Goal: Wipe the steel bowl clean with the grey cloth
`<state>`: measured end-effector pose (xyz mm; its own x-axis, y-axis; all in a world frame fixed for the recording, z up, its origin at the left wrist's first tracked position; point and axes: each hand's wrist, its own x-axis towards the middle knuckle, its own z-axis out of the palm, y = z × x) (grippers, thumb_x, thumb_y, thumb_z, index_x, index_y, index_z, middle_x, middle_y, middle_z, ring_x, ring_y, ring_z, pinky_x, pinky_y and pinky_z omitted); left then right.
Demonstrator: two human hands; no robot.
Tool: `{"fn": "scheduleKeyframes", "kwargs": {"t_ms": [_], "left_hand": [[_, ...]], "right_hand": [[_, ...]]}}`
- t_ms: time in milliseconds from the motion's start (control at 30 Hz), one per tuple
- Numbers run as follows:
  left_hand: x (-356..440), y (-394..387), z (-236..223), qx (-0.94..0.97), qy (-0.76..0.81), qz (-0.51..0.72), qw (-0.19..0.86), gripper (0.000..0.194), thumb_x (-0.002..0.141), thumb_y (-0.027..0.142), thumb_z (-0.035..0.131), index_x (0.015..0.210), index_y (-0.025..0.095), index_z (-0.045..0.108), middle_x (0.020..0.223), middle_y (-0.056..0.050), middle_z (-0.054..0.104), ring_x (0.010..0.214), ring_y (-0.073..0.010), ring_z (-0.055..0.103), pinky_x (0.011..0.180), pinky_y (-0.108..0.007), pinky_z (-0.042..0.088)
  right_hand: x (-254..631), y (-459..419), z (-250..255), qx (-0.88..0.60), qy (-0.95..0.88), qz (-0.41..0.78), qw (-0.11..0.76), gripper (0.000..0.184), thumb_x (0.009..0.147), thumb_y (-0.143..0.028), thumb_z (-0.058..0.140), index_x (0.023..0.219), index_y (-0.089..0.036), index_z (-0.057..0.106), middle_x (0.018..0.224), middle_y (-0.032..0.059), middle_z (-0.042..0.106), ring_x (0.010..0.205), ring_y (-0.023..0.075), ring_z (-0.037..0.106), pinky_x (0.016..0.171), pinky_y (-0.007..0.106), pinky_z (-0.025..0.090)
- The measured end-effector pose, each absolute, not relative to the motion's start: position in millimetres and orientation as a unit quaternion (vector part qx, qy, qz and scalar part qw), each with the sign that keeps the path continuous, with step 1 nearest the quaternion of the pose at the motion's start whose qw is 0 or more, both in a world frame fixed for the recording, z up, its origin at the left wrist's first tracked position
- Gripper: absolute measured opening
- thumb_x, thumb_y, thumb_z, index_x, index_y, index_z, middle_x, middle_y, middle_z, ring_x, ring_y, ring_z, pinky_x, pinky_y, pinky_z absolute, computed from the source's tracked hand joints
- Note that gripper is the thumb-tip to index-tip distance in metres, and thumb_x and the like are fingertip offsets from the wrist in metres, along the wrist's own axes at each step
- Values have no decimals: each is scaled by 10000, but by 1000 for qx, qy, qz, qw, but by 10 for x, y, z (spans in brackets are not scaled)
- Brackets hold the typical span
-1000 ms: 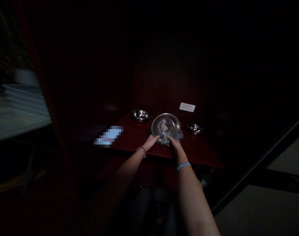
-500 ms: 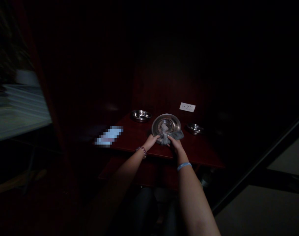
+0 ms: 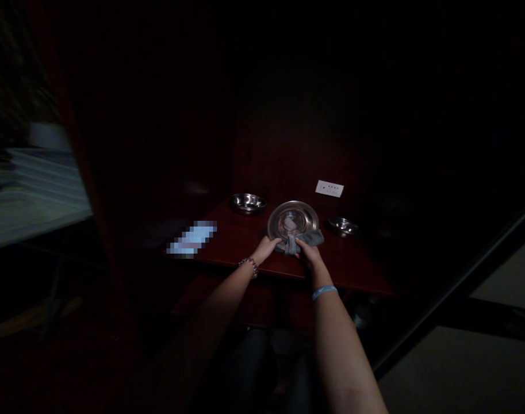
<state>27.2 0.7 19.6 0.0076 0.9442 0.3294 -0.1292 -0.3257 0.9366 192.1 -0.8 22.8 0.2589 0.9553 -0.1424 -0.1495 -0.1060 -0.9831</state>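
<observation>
A shiny metal basin is tilted up toward me above the front part of the dark red desk. My left hand grips its near left rim, thumb on the inside. A grey cloth is folded over the near rim. My right hand is closed on the cloth at that rim, with the thumb on top. The fingers under the basin are hidden. One metal bowl rests behind to the left, and a smaller metal bowl rests to the right.
A white socket plate is on the back wall. At the desk's left edge lies a pixelated bright object. Stacked pale trays stand on a light table at far left. Dark panels rise at both sides.
Almost nothing differs. The basin, the cloth and my right hand have shifted very slightly to the right in view; both hands keep their hold.
</observation>
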Motion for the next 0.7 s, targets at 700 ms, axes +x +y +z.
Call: {"fn": "scheduleKeyframes", "kwargs": {"t_ms": [700], "left_hand": [[239,180,-8,542,361,615,445,446,786,283,753,1194,104,735,1308,-155,742,1272,-272,668,1194,-423,406]], "right_hand": [[1932,82,146,-548,-373,502,555,337,781,-247,833,1085,-168,710,1023,72,773,846,176,741,613,222,620]]}}
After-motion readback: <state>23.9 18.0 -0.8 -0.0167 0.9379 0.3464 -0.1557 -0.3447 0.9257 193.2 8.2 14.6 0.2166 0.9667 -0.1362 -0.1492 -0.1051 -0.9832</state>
